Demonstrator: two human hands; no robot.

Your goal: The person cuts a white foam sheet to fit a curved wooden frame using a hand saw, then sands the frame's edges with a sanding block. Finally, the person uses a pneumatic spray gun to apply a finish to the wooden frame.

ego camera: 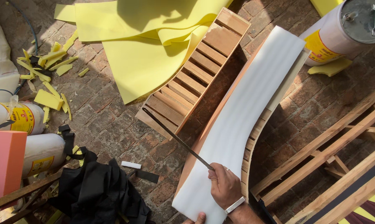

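My right hand (224,185) grips the end of a long thin dark blade (177,138) that slants up and left across the edge of a white foam strip (247,112). The strip lies along a curved wooden frame (254,137) on the brick floor. Only the fingertips of my left hand (198,218) show at the bottom edge, resting at the near end of the white foam. A silver band is on my right wrist.
A slatted wooden frame (195,70) lies next to the strip. Yellow foam sheets (142,37) and scraps (50,66) lie at the top and left. A white drum with a metal lid (353,25) stands top right. Black cloth (96,191), an orange foam block (5,164) and timber framing (336,166) surround me.
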